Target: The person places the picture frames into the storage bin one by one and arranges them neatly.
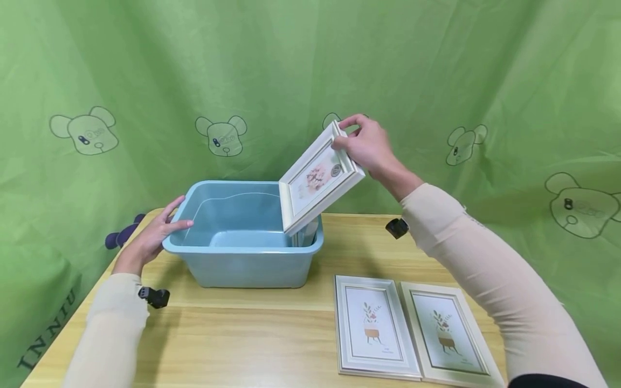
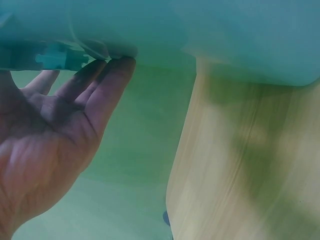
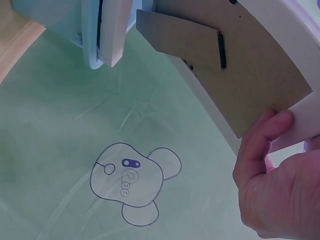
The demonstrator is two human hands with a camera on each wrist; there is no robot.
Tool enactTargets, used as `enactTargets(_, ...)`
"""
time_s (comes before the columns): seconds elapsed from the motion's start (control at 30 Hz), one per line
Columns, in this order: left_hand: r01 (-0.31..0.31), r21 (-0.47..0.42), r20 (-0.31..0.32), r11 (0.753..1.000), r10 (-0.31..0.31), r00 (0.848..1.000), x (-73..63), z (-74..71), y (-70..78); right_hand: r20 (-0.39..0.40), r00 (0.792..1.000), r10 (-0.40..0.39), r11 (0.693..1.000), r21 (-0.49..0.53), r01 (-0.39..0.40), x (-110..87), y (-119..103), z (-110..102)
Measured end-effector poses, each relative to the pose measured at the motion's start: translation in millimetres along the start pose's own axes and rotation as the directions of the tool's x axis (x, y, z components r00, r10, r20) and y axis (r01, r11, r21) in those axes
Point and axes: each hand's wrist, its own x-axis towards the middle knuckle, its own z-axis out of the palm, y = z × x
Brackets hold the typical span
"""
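A white picture frame (image 1: 315, 180) with a pink flower print hangs tilted over the right end of a blue plastic basin (image 1: 242, 268). My right hand (image 1: 366, 145) pinches its upper edge, thumb on the front and fingers behind. The right wrist view shows the brown backing board (image 3: 250, 75) with its fold-out stand, near the fingers of that hand (image 3: 275, 185). At the basin's left end my left hand (image 1: 155, 234) grips the rim, thumb inside and fingers outside. Another frame (image 3: 116, 35) stands inside the basin at its right end, mostly hidden in the head view.
On the wooden table (image 1: 242, 339), a silver-white frame (image 1: 373, 323) and a cream frame (image 1: 448, 334) lie side by side at front right, both with plant prints. A green curtain (image 1: 291, 64) hangs behind. Something dark purple (image 1: 123, 233) shows beyond the table's left edge.
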Motion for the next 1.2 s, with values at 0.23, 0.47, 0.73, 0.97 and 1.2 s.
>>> enactTargets(0.23, 0.005, -0.023, 0.006, 1.0, -0.005, 1.0, -0.1, 0.1, -0.2, 0.022, 1.0, 0.017, 0.998, -0.063, -0.016, 4.6, 0, 12)
enactTargets(0.47, 0.004, -0.011, 0.004, 1.0, -0.004, 1.0, 0.5, 0.0, 1.7, 0.036, 0.999, 0.024, 0.993, -0.113, -0.02, 8.4, -1, 21)
enactTargets(0.73, -0.006, 0.032, -0.012, 0.999, 0.007, 1.0, -0.3, -2.1, 6.2, 0.073, 0.997, 0.008, 0.986, -0.167, 0.004, 14.1, -3, 31)
enactTargets(0.97, -0.007, 0.027, -0.013, 1.0, 0.008, 1.0, 0.0, -1.3, 6.1, 0.093, 0.996, 0.004, 0.968, -0.249, 0.019, 17.5, 1, 39)
enactTargets(1.2, -0.007, 0.01, -0.005, 1.0, 0.007, 1.0, 0.5, -0.3, 1.4, 0.095, 0.995, 0.015, 0.955, -0.296, 0.014, 20.8, 4, 48)
